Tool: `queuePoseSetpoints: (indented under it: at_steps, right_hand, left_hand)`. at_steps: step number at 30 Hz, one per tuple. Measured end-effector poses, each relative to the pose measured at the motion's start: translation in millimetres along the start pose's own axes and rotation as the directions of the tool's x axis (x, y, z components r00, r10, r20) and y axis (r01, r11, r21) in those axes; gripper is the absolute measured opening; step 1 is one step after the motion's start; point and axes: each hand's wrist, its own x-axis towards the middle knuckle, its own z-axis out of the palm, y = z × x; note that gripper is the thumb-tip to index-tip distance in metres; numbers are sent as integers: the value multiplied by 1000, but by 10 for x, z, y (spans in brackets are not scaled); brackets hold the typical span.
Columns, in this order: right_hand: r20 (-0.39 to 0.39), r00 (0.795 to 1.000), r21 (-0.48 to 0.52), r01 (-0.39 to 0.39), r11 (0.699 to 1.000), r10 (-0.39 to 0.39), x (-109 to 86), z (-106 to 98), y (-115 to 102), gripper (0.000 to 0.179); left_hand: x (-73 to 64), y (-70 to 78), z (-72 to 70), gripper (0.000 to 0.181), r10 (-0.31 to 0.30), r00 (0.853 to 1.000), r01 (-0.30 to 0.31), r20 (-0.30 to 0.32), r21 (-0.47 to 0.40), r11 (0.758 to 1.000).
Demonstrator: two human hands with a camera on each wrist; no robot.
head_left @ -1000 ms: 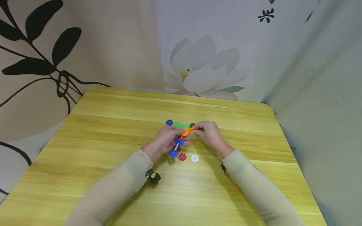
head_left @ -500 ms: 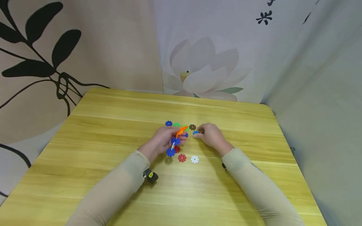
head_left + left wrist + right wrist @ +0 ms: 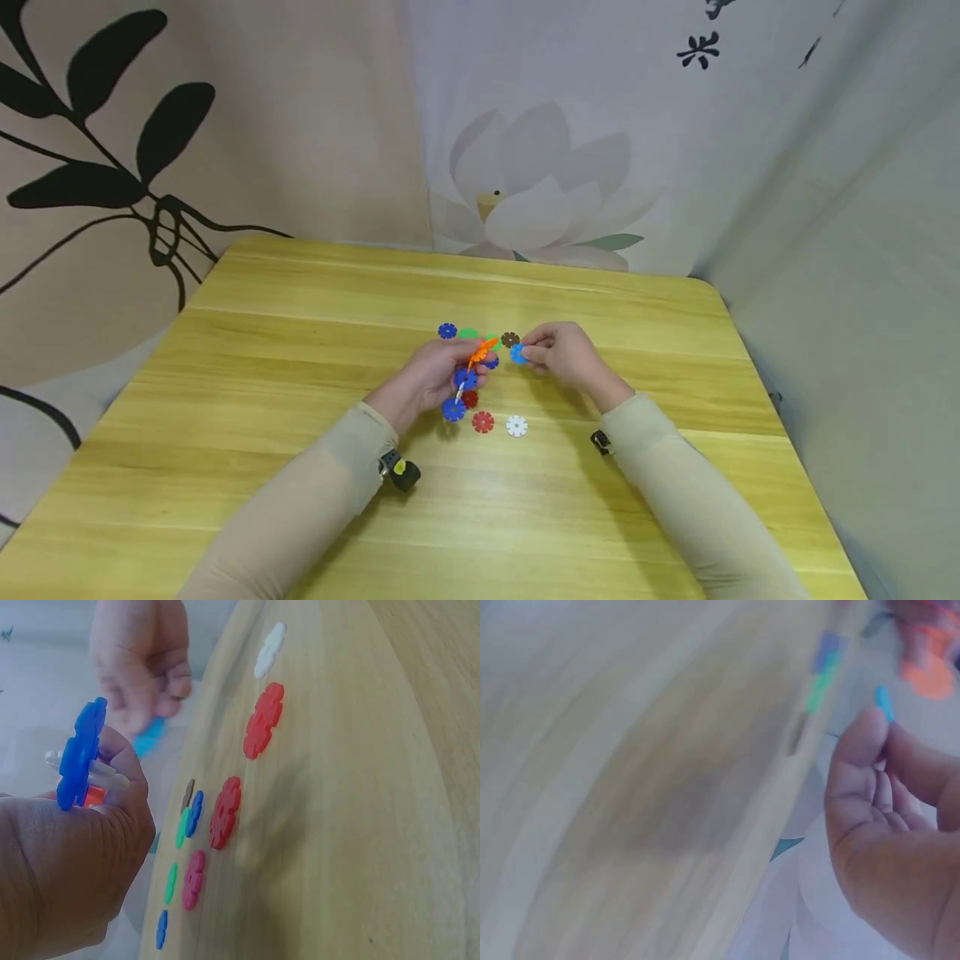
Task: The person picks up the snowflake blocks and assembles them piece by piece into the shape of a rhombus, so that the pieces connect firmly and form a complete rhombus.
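The left hand [image 3: 435, 372] holds a linked assembly [image 3: 469, 379] of orange, blue and white notched discs above the bench [image 3: 300, 375], its fingers curled around the assembly near the orange end. The fingers of the right hand [image 3: 567, 355] pinch a light-blue disc [image 3: 517, 354], raised and apart from the assembly. A white disc [image 3: 517, 426] lies flat on the bench beside a red disc [image 3: 483, 422].
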Motion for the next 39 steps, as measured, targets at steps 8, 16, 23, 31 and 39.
queuePoseSetpoints:
  at_steps: [8,16,23,31,39]
  right_hand:
    - [20,998,418,-66,906,63,-76,-75,-185,32]
    - [52,997,487,-77,870,59,-80,-61,-206,32]
    - [89,994,462,-95,882,61,-94,-59,-184,37]
    - [79,995,396,-84,914,58,-75,3,-125,29]
    - [86,994,443,-101,891,70,-90,103,-93,28]
  left_hand:
    - [4,16,21,36,-23,998,25,50,-44,999]
    - [9,29,44,32,-31,998,34,51,-52,998]
    - [12,13,53,35,-18,998,17,53,11,1000]
    - [-17,-25,55,38,-16,1000,15,11,82,997]
    - [-10,-48,2,37,-41,999,42,-12,96,995]
